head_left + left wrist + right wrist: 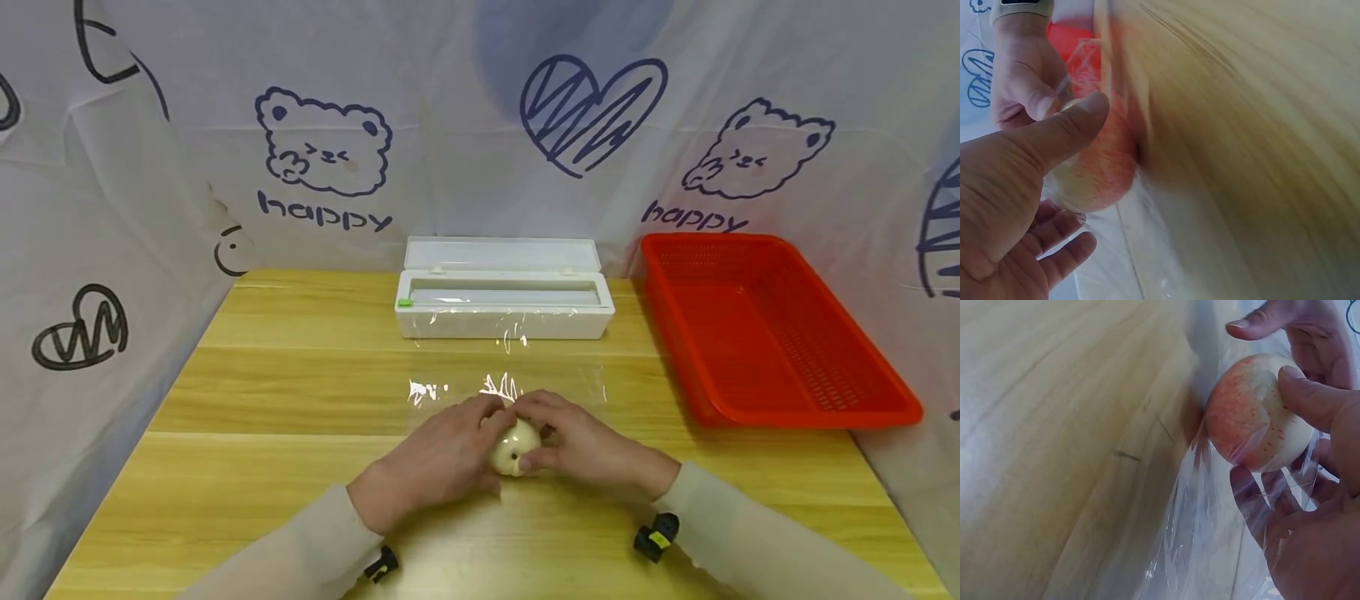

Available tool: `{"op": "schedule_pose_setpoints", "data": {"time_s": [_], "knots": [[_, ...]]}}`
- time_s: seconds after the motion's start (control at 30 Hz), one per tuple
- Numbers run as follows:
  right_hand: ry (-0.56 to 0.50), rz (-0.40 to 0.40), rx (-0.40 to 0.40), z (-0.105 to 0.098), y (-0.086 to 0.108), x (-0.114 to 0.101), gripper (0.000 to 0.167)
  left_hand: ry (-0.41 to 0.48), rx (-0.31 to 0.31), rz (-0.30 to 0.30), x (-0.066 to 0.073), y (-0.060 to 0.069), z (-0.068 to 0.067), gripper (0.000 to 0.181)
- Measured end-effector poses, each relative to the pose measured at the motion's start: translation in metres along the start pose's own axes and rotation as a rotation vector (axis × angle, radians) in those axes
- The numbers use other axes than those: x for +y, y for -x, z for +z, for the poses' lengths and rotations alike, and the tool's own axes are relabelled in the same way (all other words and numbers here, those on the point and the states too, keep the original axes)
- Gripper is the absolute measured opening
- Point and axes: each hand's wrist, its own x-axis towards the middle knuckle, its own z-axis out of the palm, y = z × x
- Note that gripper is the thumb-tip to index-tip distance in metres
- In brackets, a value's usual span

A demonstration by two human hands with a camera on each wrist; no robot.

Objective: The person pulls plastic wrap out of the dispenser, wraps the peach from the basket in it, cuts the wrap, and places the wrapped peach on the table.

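A round cream apple (516, 447) with a red blush (1238, 415) sits on the table between both hands, under clear plastic wrap (1175, 531). My left hand (442, 457) curls its fingers over the apple's far left side; its thumb sticks out near the fruit. From the right, my right hand (588, 446) grips the apple, thumb on the near side and fingers round the far side. The wrap stretches back to a white dispenser box (506, 323) with its lid raised. Where the wrap's near edge lies is hard to see.
A red plastic basket (806, 419) stands at the right of the wooden table (285, 375). Inside the dispenser lies a pale roll (502, 297), and a green slider (405, 302) sits at its left end. A printed white cloth (465, 150) hangs behind.
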Motion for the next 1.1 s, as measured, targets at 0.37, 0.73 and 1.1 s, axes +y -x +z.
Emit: {"op": "schedule_pose_setpoints", "data": {"time_s": [0.37,0.73,1.1], "knots": [[-0.114,0.032,0.027,-0.016,0.001,0.012,0.058,0.072,-0.109,-0.094,-0.012,-0.006,0.0,0.072],[0.267,-0.018,0.734,-0.016,0.013,0.007,0.02,0.343,-0.192,-0.222,-0.029,-0.023,-0.01,0.061],[0.703,-0.464,0.58,0.036,0.02,0.002,0.028,0.529,-0.322,-0.278,-0.055,-0.039,-0.015,0.053]]}}
